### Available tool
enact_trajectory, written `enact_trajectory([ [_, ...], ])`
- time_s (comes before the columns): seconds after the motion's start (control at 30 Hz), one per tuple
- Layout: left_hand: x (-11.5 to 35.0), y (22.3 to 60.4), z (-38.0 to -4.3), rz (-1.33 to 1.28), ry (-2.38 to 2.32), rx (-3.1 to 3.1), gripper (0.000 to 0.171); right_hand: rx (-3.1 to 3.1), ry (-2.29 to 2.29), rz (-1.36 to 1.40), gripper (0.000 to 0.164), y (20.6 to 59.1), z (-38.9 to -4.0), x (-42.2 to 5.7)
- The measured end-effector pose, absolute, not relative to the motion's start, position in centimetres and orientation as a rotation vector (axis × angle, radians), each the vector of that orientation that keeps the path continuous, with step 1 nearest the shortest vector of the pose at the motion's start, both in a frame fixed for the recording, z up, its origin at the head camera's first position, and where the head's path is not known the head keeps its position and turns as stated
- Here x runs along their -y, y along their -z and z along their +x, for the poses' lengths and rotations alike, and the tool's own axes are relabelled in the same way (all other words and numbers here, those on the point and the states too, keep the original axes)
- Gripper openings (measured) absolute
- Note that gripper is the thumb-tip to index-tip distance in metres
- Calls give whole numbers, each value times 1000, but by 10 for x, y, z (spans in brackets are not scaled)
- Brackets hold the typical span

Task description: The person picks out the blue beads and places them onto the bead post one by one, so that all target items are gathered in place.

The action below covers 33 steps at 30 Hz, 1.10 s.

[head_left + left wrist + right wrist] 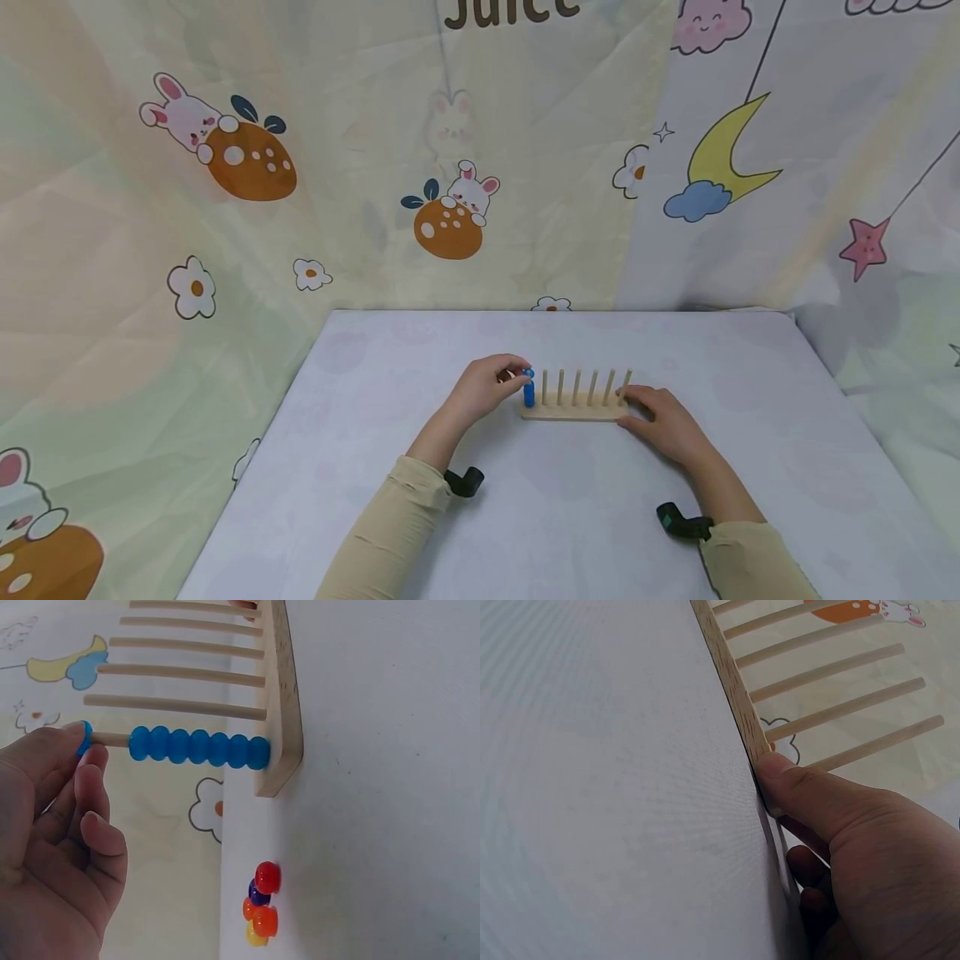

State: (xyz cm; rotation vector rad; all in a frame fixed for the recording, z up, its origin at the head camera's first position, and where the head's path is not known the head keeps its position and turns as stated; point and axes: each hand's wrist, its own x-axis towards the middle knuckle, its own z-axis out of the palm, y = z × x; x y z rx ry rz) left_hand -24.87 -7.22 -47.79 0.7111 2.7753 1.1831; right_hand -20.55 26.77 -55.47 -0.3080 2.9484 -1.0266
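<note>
A wooden peg rack (573,412) stands upright, with a row of thin pegs on a flat base. Several blue beads (199,746) are stacked on its leftmost peg, down against the base. At that peg's top end, my left hand (486,383) pinches one more blue bead (85,739) between thumb and finger, a gap of bare peg showing below it. My right hand (666,425) grips the right end of the base, thumb (776,766) on its front edge. The other pegs (840,671) carry no beads.
Loose beads lie on the table beyond the rack's left end, among them a red bead (268,877), an orange bead (265,922) and a yellow bead (256,934). A white cloth covers the table (570,517). A printed curtain (360,167) hangs behind it.
</note>
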Motion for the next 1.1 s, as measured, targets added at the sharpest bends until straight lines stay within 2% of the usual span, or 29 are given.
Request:
enact_trajectory([
  [1.1, 74, 496, -248, 662, -1103, -2792, 27, -2961, 1017, -327, 53, 553, -204, -265],
])
